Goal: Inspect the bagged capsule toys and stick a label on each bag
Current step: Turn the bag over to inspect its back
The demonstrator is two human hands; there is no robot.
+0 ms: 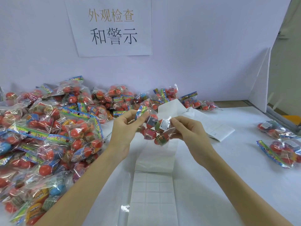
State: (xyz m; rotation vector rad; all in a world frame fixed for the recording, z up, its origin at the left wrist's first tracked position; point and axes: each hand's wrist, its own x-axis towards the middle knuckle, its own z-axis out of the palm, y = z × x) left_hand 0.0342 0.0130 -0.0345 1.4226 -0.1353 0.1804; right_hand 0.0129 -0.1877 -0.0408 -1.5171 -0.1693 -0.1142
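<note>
The clear crinkly plastic bag of glossy red capsule toys (152,130) I hold shines; its small white paper label (164,124) looks matt, like the white paper label sheet (152,190) on the smooth white tabletop (228,168).

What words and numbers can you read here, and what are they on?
"外观检查" and "和警示": paper sign on the wall.
"WARNING": white label on the held bag; smaller print unreadable.
"9": a capsule in the pile.
Bag header strips and booklet: too blurred.
</note>
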